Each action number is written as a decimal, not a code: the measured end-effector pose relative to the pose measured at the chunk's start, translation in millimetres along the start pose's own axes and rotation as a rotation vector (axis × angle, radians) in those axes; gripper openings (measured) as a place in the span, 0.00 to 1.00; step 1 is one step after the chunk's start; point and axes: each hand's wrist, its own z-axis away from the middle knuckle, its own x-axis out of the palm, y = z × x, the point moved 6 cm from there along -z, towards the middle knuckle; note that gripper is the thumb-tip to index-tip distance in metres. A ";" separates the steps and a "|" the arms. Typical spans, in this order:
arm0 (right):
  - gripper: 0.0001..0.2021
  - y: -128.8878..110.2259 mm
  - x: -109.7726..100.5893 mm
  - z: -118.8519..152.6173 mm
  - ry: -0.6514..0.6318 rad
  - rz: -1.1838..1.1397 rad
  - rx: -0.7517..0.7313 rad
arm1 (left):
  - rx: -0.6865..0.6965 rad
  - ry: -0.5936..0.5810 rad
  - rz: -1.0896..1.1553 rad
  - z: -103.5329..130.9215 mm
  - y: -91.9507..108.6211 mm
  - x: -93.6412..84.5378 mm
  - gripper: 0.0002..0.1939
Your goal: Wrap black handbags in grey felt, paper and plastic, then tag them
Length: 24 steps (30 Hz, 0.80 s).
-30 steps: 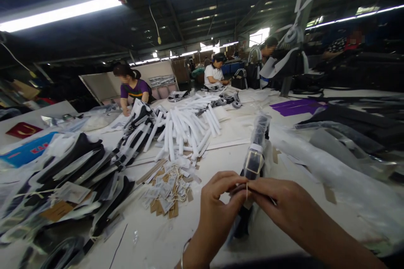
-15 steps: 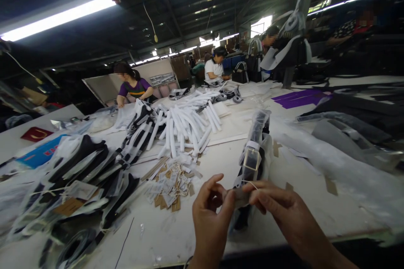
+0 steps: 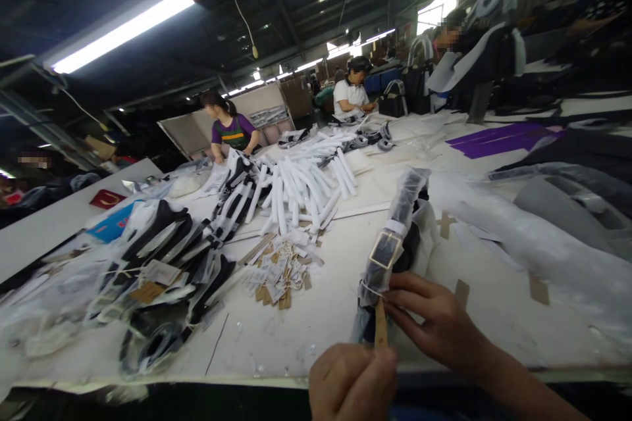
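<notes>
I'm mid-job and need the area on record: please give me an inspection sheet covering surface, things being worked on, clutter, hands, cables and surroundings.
Surface: white table; a dark strand lies toward its front edge.
Things being worked on: plastic-wrapped strap with a gold buckle; brown tag with pale string at its upper end.
Clutter: tag pile, white tubes, wrapped black parts, purple sheets.
Left hand: closed on the tag's lower end.
Right hand: fingertips by the string; grip unclear.
Cables: pull cord hanging overhead.
Surroundings: person in purple and person in white beyond; ceiling light lit.
</notes>
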 end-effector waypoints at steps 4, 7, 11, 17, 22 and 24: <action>0.16 16.3 -4.2 -1.3 -0.013 -0.251 0.344 | -0.251 0.051 -0.002 7.9 -0.8 5.6 0.20; 0.22 16.7 3.5 -12.3 -0.085 -0.440 0.493 | -0.325 0.063 0.072 19.0 2.4 14.7 0.19; 0.23 17.0 5.5 -32.7 0.046 -0.541 0.590 | -0.829 0.155 0.290 56.3 -27.6 20.6 0.12; 0.24 26.2 11.2 -45.5 0.213 -0.530 0.569 | -1.526 0.177 0.798 121.2 -53.6 40.9 0.33; 0.23 32.6 15.7 -38.6 0.150 -0.561 0.585 | -1.420 -0.021 0.727 116.4 -62.4 45.5 0.27; 0.20 37.5 5.6 -28.3 0.085 -0.455 0.553 | -1.344 -0.073 0.604 111.2 -72.7 39.0 0.26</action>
